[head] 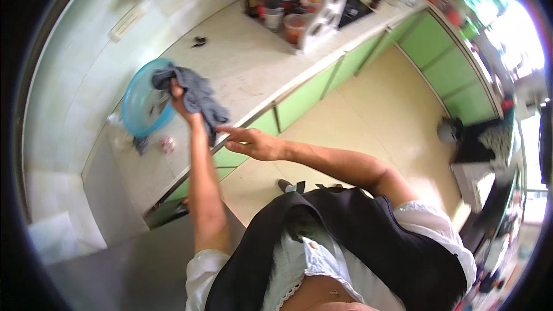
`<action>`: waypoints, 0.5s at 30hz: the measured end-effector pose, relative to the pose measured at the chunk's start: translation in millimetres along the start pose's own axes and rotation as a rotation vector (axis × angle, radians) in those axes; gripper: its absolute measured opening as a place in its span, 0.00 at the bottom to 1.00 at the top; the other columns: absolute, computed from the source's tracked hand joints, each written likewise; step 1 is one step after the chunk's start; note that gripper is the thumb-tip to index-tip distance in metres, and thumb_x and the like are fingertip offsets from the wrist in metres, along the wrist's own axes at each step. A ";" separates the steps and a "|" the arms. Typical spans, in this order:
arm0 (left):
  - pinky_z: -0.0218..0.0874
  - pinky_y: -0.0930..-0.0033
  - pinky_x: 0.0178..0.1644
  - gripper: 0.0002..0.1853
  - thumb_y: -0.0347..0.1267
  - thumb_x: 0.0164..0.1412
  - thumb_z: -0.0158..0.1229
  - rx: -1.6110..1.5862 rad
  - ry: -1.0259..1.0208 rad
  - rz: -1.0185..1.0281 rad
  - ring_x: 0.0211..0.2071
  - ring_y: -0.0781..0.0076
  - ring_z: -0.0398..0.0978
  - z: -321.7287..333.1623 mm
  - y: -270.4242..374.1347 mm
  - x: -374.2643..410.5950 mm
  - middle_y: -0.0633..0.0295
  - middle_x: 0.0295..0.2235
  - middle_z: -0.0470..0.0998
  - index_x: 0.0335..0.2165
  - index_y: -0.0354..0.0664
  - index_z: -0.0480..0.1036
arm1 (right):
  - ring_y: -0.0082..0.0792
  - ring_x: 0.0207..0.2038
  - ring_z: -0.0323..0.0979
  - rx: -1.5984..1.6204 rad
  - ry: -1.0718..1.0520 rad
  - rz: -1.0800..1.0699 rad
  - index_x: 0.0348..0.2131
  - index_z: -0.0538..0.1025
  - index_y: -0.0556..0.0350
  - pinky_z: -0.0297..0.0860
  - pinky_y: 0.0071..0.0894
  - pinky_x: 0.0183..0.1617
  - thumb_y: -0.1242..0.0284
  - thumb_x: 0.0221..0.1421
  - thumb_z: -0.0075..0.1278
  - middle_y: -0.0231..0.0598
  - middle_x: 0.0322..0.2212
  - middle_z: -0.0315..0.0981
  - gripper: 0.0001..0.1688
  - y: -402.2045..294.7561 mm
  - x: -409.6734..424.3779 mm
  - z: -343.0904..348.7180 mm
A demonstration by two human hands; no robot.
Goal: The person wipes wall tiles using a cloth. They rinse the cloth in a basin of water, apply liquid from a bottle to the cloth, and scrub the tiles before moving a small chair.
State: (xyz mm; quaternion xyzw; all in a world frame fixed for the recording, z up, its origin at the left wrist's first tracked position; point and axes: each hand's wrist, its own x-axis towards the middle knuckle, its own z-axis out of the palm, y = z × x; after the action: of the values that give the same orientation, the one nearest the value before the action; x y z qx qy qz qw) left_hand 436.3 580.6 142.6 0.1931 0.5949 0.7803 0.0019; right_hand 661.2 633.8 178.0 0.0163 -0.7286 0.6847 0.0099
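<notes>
My left hand (183, 101) grips a bunched dark grey cloth (201, 93) above the light countertop (246, 69). Part of the cloth laps over the near rim of a translucent blue plastic basin (131, 108), which is tilted with its opening towards me. Something greyish shows inside the basin, too blurred to name. My right hand (255, 143) is at the counter's front edge, its fingertips by the lower end of the cloth. Its fingers are apart, and I see nothing held in them; whether a fingertip touches the cloth is unclear.
A white rack (319, 21) with bottles and jars stands farther along the counter. A small black object (199, 42) lies near the wall. Beside the basin sit a small pinkish item (167, 144) and a dark scrap (140, 144). Green cabinets (306, 90) run below the counter.
</notes>
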 end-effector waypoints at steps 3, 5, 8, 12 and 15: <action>0.60 0.70 0.40 0.24 0.41 0.51 0.57 0.321 -0.162 0.186 0.34 0.69 0.69 28.3 -5.2 22.5 0.58 0.36 0.72 0.40 0.33 0.66 | 0.48 0.43 0.65 -0.644 0.101 -0.060 0.46 0.66 0.58 0.62 0.40 0.48 0.64 0.52 0.43 0.50 0.42 0.67 0.24 38.0 -49.2 -35.0; 0.56 0.64 0.49 0.32 0.40 0.47 0.59 0.884 -0.487 0.104 0.44 0.56 0.67 -13.8 -37.1 29.4 0.48 0.43 0.68 0.47 0.33 0.61 | 0.48 0.43 0.65 -0.626 0.079 0.075 0.46 0.66 0.58 0.62 0.41 0.47 0.64 0.52 0.43 0.50 0.40 0.67 0.23 52.1 -94.8 -52.8; 0.51 0.64 0.53 0.33 0.37 0.49 0.57 0.898 -0.476 0.005 0.49 0.56 0.62 -24.2 -67.4 -7.7 0.45 0.49 0.63 0.50 0.32 0.57 | 0.49 0.43 0.65 -0.614 0.169 0.251 0.45 0.66 0.58 0.62 0.42 0.47 0.65 0.51 0.43 0.50 0.40 0.67 0.23 72.5 -188.4 -96.4; 0.52 0.66 0.54 0.22 0.28 0.54 0.51 0.535 -0.528 -0.266 0.49 0.63 0.63 -47.9 -91.1 -106.5 0.49 0.49 0.63 0.47 0.29 0.61 | 0.51 0.40 0.66 -0.654 0.331 0.435 0.44 0.67 0.58 0.63 0.43 0.44 0.65 0.51 0.43 0.51 0.37 0.69 0.22 101.6 -335.7 -121.9; 0.53 0.69 0.52 0.22 0.27 0.54 0.50 0.658 -0.565 -0.536 0.49 0.65 0.64 -47.4 -107.6 -181.4 0.53 0.49 0.64 0.48 0.31 0.61 | 0.51 0.38 0.68 -0.643 0.422 0.582 0.43 0.68 0.59 0.64 0.45 0.41 0.65 0.51 0.43 0.52 0.35 0.70 0.21 125.5 -454.1 -121.5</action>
State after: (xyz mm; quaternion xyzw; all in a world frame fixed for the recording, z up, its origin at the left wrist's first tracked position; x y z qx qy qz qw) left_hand 565.4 525.9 -21.9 0.2276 0.8141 0.4409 0.3018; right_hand 1109.3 767.5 43.7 -0.3315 -0.8598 0.3873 -0.0301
